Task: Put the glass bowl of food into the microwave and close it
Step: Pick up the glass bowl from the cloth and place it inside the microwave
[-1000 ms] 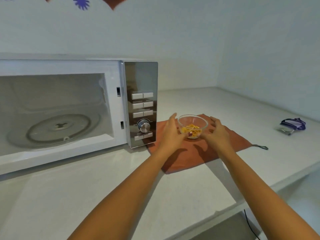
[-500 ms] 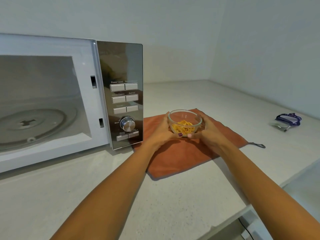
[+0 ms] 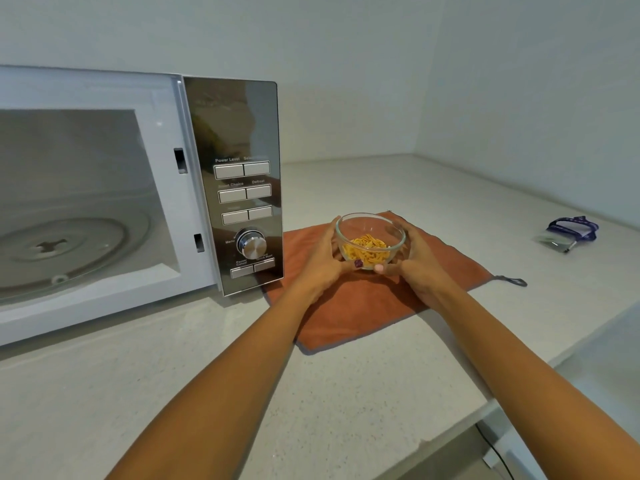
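A small clear glass bowl [image 3: 370,237] with yellow-orange food in it sits over an orange cloth [image 3: 363,306], just right of the microwave. My left hand [image 3: 320,261] cups its left side and my right hand [image 3: 415,261] cups its right side, thumbs meeting at the near wall. The white microwave [image 3: 187,216] stands at the left with its cavity exposed and a glass turntable [image 3: 69,244] inside. Its door is out of frame. The mirrored control panel [image 3: 242,188] with buttons and a knob faces me.
A pale speckled counter [image 3: 242,393] runs under everything, its front edge at the lower right. A small blue and clear packet [image 3: 568,233] lies at the far right. White walls meet in a corner behind the bowl. A black cable [image 3: 495,452] hangs below the counter edge.
One second ago both hands were apart beside the bowl; they have since closed around it. The view has also shifted closer to the bowl and the panel.
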`<state>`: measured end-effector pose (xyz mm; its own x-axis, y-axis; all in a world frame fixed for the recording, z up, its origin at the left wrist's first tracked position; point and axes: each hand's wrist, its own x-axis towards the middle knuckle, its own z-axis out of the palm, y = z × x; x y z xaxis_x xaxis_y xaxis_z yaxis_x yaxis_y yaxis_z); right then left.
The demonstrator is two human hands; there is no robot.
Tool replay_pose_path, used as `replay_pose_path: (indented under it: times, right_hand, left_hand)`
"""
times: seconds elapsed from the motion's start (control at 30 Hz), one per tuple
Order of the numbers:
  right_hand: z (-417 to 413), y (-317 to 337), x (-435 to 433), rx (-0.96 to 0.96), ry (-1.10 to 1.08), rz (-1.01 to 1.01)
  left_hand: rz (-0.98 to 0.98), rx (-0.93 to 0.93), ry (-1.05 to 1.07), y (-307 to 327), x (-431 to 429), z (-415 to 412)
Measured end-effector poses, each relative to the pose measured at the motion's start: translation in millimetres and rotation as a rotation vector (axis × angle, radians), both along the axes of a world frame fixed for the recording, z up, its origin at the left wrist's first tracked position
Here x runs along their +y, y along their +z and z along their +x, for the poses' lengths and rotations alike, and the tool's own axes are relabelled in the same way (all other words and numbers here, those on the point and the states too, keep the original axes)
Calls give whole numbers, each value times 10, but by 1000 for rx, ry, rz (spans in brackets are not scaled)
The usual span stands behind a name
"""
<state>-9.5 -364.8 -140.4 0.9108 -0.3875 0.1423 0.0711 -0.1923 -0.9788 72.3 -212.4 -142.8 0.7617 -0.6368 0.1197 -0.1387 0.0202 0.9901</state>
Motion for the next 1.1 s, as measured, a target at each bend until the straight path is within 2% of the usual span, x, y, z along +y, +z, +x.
replay_pose_path:
  times: [0.37,0.67,0.93,1.1]
  right_hand:
    - [-561,-1,384,-193,-81,-29]
    - [-872,67,1093,-248,-22,-45]
    - [-790,113,1928,-233,162,6]
    - [-535,163,2390,-211,294,3]
  left_hand:
    - [-15,-36,-85,247,393,-476]
    - [-30,-61,-57,342,1157,-809]
    - [15,-143,151,342,2129,-941]
    - [17,-127,307,356,2645,-907]
